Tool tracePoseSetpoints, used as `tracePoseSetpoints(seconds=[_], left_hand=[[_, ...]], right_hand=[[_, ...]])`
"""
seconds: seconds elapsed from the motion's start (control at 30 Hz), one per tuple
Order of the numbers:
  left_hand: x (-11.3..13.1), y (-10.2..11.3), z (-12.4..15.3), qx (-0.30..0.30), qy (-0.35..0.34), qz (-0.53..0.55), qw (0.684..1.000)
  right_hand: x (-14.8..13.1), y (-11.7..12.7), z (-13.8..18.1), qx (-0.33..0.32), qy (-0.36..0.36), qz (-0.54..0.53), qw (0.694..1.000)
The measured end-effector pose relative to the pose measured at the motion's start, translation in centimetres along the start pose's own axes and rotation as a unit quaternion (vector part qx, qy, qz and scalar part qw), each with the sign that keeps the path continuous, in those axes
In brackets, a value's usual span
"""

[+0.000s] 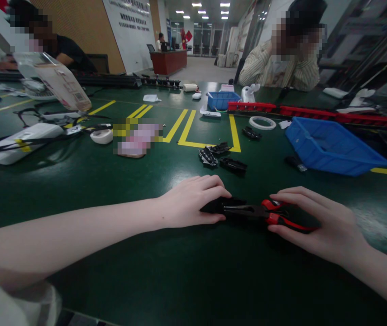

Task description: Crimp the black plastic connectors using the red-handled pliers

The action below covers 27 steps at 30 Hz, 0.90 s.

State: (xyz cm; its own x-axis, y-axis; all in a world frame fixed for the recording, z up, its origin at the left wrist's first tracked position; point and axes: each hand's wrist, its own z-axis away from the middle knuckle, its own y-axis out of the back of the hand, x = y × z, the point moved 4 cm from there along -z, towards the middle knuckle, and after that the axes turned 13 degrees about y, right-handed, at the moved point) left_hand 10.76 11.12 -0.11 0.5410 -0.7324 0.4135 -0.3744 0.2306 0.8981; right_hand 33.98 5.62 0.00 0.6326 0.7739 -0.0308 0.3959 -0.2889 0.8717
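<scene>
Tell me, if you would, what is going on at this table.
Someone is working on a small black part with pliers. The left hand holds the part between its fingers, and the right hand holds the pliers by the red and black handles. The pliers' tips are at the part; whether they grip it is hard to tell. Several loose black pieces lie farther back on the green table, with a blue bin off to the right.

It's rather dim from where I stand — white ceiling lamps (196, 5) glow far back, while the bench (193, 280) sinks nearly to black up front. Pale glare spreads beside the right hand (332, 222); towards the sides shapes lean and stretch, slightly soft.
</scene>
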Motion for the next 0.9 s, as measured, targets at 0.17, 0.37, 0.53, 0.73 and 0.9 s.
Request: tracePoseSetpoints(seconds=[0.17, 0.37, 0.53, 0.73, 0.9], left_hand=[[0.01, -0.08, 0.04, 0.001, 0.002, -0.009, 1.000], [0.07, -0.04, 0.12, 0.002, -0.004, -0.007, 1.000], [0.01, -0.03, 0.05, -0.006, -0.006, -0.002, 1.000], [-0.07, -0.05, -0.01, -0.012, 0.004, -0.004, 1.000], [-0.06, -0.19, -0.09, -0.014, -0.003, -0.001, 1.000]], right_hand=[[0.18, 0.07, -0.02, 0.004, -0.004, 0.005, 1.000], [-0.05, -0.05, -0.45, -0.005, 0.014, 0.013, 1.000], [-0.34, 0.01, -0.75, -0.005, 0.028, 0.012, 1.000], [0.01, -0.17, -0.50, -0.018, 0.030, 0.010, 0.999], [0.43, -0.19, -0.14, -0.020, 0.023, 0.008, 0.999]])
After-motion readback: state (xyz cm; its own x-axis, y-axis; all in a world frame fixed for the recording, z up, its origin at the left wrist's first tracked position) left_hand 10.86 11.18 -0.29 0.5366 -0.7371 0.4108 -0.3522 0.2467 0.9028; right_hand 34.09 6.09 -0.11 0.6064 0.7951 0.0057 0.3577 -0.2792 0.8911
